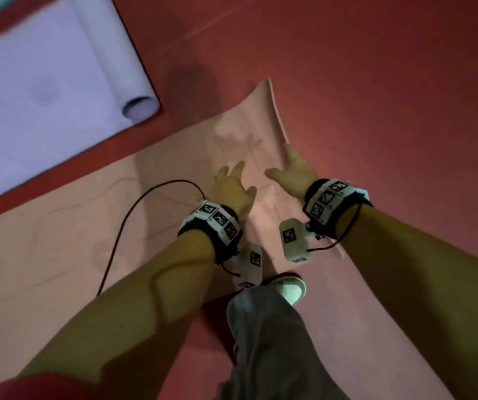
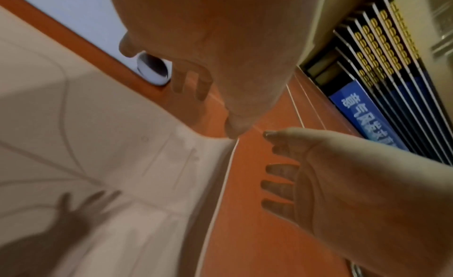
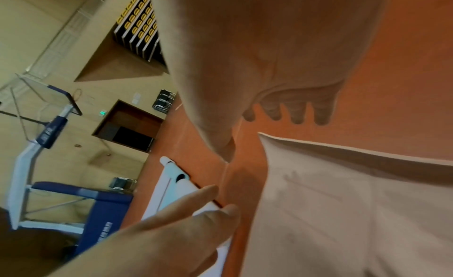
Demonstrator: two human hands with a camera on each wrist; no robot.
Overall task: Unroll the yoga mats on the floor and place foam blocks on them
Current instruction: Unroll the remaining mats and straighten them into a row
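You are looking down at your 2 bare hands above a pale pink yoga mat (image 1: 59, 241) that lies unrolled on the red floor (image 1: 376, 82). Your left hand (image 1: 232, 189) hovers over the mat with fingers spread and relaxed, its grip empty. Your right hand (image 1: 292, 171) reaches toward the mat's far edge, fingers straight and also holding nothing; whether its fingertips touch the mat cannot be told. That far corner (image 1: 268, 85) of the pink mat curls up off the floor. Up and to the left lies a lavender yoga mat (image 1: 30, 96), mostly flat, with its last stretch in a roll (image 1: 116, 53) (the open end faces you). Each wrist wears a black band with patterned markers, and 1 foot in a pale shoe (image 1: 291, 288) stands on the pink mat.
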